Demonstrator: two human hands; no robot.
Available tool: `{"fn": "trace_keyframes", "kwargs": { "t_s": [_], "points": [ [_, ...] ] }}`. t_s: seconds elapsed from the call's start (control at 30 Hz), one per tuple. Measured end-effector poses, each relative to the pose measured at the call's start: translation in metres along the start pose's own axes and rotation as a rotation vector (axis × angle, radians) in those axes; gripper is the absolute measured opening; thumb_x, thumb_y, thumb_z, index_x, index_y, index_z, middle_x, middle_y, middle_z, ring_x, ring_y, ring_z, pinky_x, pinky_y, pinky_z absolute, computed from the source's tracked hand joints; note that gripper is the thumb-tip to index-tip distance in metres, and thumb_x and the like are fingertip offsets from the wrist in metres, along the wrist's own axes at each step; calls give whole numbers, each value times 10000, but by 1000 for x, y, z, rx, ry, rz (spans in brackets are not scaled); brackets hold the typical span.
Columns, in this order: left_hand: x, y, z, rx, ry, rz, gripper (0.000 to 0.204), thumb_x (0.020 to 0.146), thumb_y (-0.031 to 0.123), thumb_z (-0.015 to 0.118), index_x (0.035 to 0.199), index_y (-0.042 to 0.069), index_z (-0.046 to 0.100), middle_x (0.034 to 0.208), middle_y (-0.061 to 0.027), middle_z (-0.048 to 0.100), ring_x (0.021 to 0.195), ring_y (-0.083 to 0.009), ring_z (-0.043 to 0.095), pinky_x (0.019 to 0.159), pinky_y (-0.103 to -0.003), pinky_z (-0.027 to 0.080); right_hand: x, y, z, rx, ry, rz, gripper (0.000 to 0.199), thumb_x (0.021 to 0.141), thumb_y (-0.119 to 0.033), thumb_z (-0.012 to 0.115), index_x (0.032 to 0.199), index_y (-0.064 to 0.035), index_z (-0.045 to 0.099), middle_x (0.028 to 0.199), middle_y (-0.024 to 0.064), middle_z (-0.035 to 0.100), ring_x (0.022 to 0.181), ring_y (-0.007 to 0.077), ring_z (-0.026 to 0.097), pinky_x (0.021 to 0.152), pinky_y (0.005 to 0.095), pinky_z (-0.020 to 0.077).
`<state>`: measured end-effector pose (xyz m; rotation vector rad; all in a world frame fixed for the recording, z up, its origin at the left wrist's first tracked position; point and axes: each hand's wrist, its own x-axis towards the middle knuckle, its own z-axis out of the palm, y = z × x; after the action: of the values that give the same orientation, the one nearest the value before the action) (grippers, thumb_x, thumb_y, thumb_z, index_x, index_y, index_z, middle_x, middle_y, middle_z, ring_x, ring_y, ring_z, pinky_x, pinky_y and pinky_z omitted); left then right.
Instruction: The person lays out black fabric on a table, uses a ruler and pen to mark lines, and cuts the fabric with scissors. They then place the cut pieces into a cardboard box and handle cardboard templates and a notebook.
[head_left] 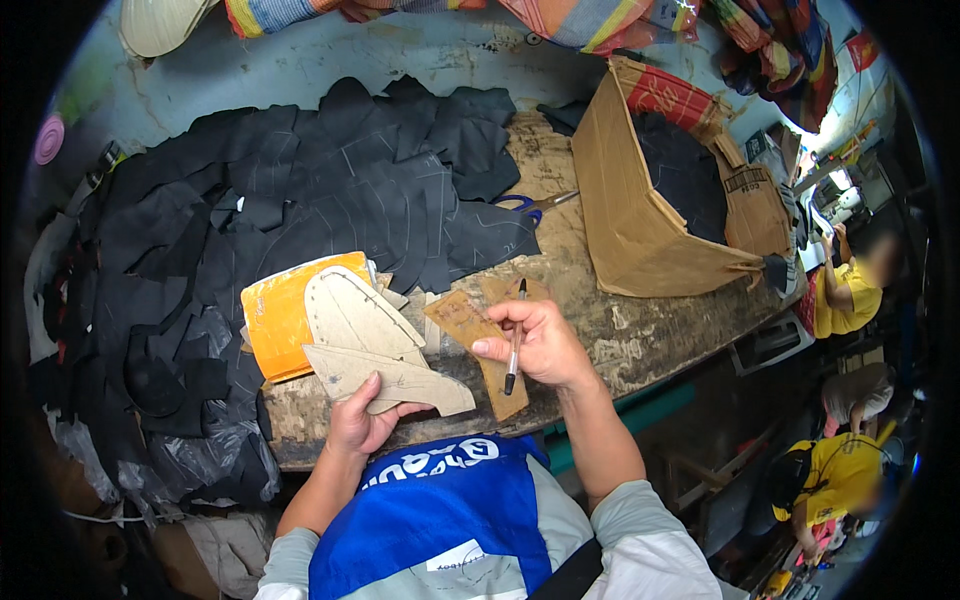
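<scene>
My left hand (365, 422) grips the lower edge of a grey-beige cardboard pattern piece (395, 378), thumb on top. Behind it, a larger curved cardboard pattern (360, 308) with a dotted edge leans over an orange packet (280, 325). My right hand (548, 348) is closed around a ballpoint pen (516, 335), its dark tip pointing down toward me. The thumb and fingers of that hand also pinch a brown template (460, 318). Another brown template (503, 396) lies under it on the worn wooden table (640, 338).
Black cut fabric pieces (330, 190) with pale marked lines heap across the left and back. Blue-handled scissors (535, 205) lie beside them. An open cardboard box (650, 215) holding black material stands at right. Beyond the table, people in yellow shirts (840, 300) are at work.
</scene>
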<state>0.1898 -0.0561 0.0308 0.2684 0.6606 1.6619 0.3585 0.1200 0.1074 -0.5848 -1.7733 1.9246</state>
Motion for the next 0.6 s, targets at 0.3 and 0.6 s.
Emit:
{"fn": "trace_keyframes", "kwargs": {
  "t_s": [0.3, 0.6],
  "points": [
    [-1, 0, 6, 18, 19, -3, 526, 924, 228, 463, 1342, -23, 264, 1258, -253, 452, 1122, -419, 496, 861, -557, 476, -2, 0, 5, 24, -4, -2, 274, 769, -133, 737, 958, 36, 633, 755, -7, 612, 661, 27, 521, 572, 179, 419],
    [-1, 0, 9, 39, 61, 1, 483, 925, 186, 470, 1322, -25, 293, 1242, -239, 468, 1107, -394, 515, 857, -550, 481, -4, 16, 12, 51, 13, -4, 297, 713, -74, 777, 945, 35, 628, 696, -32, 567, 575, 3, 480, 509, 151, 376]
  ]
}}
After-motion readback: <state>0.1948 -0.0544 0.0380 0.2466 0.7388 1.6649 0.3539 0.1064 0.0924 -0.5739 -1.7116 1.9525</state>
